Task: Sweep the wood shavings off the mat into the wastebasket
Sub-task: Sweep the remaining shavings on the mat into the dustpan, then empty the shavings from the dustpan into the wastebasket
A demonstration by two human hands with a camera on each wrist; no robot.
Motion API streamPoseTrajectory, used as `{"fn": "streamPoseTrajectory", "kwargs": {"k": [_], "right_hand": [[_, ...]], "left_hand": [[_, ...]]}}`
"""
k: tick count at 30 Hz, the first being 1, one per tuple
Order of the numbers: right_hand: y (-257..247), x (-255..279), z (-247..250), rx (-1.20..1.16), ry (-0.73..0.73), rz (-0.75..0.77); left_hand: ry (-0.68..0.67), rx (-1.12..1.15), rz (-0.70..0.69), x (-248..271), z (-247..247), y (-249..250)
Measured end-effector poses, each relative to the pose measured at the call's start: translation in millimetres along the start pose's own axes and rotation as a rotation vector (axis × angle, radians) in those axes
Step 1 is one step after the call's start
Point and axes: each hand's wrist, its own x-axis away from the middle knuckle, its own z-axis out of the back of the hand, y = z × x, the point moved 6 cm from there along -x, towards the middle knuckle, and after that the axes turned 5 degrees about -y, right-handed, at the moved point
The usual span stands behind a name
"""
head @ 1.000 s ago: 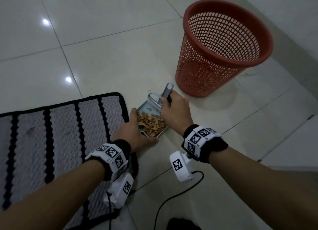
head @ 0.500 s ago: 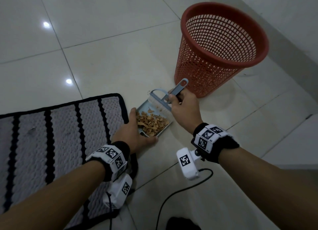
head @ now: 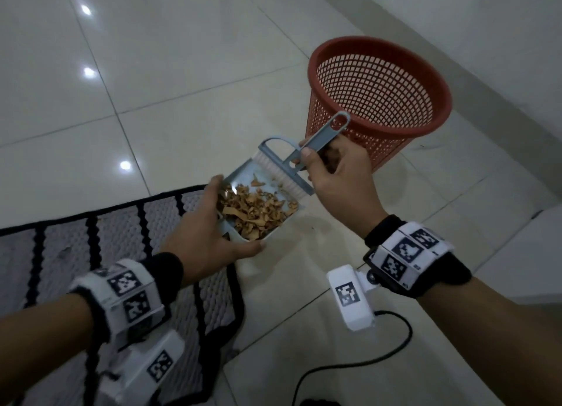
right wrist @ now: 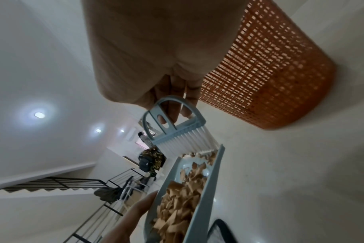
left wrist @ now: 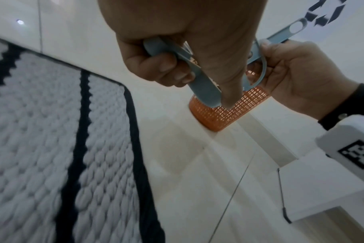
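Note:
My left hand (head: 209,232) grips a grey-blue dustpan (head: 243,177) by its handle (left wrist: 202,85) and holds it above the floor. A heap of brown wood shavings (head: 255,211) lies in the pan. My right hand (head: 337,177) grips the handle of a matching brush (head: 292,165). Its white bristles (right wrist: 189,143) rest at the pan's far edge. The red mesh wastebasket (head: 386,150) stands upright just beyond the right hand. The black-and-white striped mat (head: 60,241) lies on the floor to the left, under my left forearm.
The floor is pale glossy tile. A black cable (head: 349,372) runs across it near my right wrist. A low wall base (head: 456,41) runs behind the wastebasket. A staircase with a black railing (right wrist: 83,185) shows in the right wrist view.
Both hands have lifted the dustpan and brush off the floor and moved them toward the wastebasket. The shavings have stayed in the pan.

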Motion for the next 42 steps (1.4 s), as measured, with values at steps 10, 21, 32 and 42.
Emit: {"fn": "streamPoseTrajectory", "kwargs": {"k": [10, 21, 32, 42], "right_hand": [[-95, -67, 84, -0.091, 0.159, 0.214], [-62, -137, 177, -0.125, 0.275, 0.204], [8, -120, 172, -0.057, 0.259, 0.045], [-4, -110, 161, 0.055, 0.288, 0.071]], "left_hand": [[-0.024, -0.157, -0.153, -49, 92, 138], [-0.130, -0.441, -0.181, -142, 84, 253], [-0.046, -0.864, -0.288, -181, 58, 278], [-0.005, -1.071, -0.305, -174, 48, 281]]}}
